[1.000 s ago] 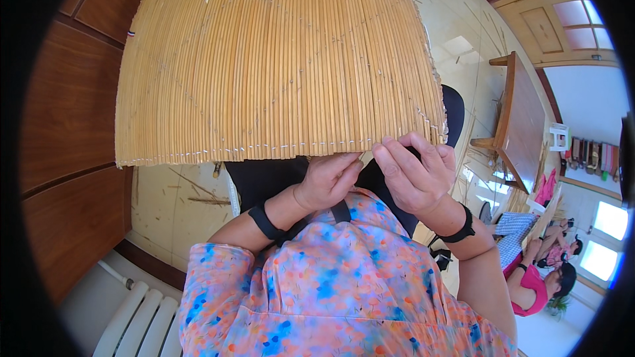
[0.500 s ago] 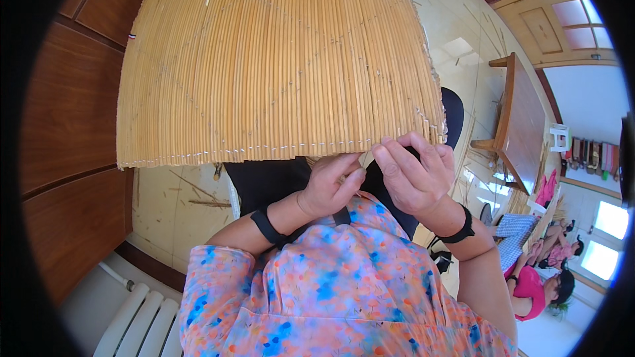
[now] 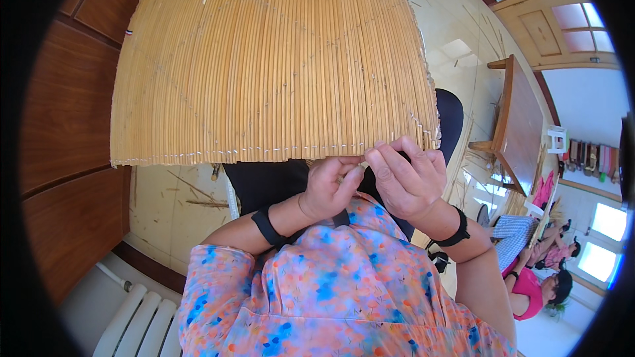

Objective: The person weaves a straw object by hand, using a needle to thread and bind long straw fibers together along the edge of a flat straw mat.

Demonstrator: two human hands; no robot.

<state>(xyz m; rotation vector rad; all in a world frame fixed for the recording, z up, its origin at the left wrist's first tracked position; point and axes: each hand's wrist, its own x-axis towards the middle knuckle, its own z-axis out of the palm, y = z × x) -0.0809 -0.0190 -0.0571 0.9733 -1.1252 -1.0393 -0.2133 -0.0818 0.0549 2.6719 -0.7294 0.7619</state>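
Both hands meet at the near edge of a large woven reed mat point(image 3: 271, 59) that fans out above and away from them. Left hand point(image 3: 329, 188) curls under that edge, thumb and forefinger pinched on what looks like a thin reed tip; what exactly it grips is too small to tell. Right hand point(image 3: 408, 178) sits just beside it, touching it, fingers bent over the mat's hem near its right corner, fingertips pressing the stitched border. Each wrist wears a black band. Below the hands lies a floral-print sleeve. Beyond the right hand stands a wooden table point(image 3: 519, 125), and people sit farther off.
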